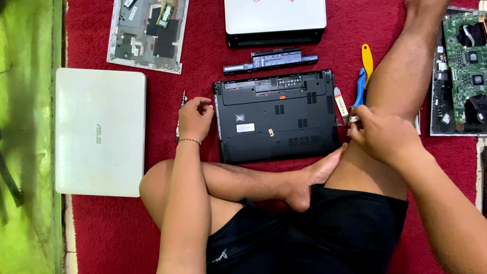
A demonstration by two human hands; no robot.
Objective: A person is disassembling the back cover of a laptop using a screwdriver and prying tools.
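Your left hand [195,117] rests on the red carpet [314,30] just beside the left edge of the black laptop [276,116], fingers curled in, thumb and fingertips pinched together near the laptop's upper left corner; you cannot tell whether anything small is between them. A thin screwdriver [181,109] lies just behind that hand, partly hidden by it.

Your right hand [383,134] sits at the laptop's right edge, in front of your raised right leg, fingers bunched close; whether it grips anything is unclear. A small white stick [342,103] lies just beside the laptop there, near your fingers.

The black laptop lies upside down between your two hands, on the carpet ahead of your crossed left leg, its battery bay open along the far edge. One long black battery [271,60] lies just beyond it.

Count the machines: one black laptop, one closed white laptop [99,132] to your left, one white base [147,33] opened at top left, one more white laptop [274,18] at top centre, one bare green board [464,66] at far right. Two plastic tools, one yellow [367,58] and one blue [360,89], lie beside your right leg.
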